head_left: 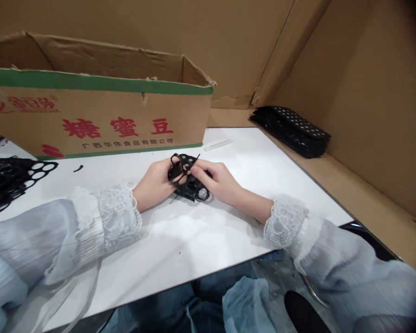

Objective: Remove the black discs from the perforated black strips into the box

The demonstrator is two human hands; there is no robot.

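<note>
A black sheet punched with round holes [190, 187] is bunched up over the middle of the white table. My left hand [158, 178] grips its left side, the fingertips partly hidden behind the dark material. My right hand [217, 179] pinches the same sheet from the right, thumb on top. Thin black loops and strips stick out between the two hands. At the far left lies a pile of black perforated sheets [7, 182] with large round openings. A small black scrap [78, 168] rests on the table near that pile.
A cardboard box [125, 115] with a green rim and red lettering stands along the back left. Behind the table's right edge sits a stack of black dotted pieces [291, 129]. A clear strip [218, 144] lies on the white table [208, 240]. Cardboard walls enclose the back and right.
</note>
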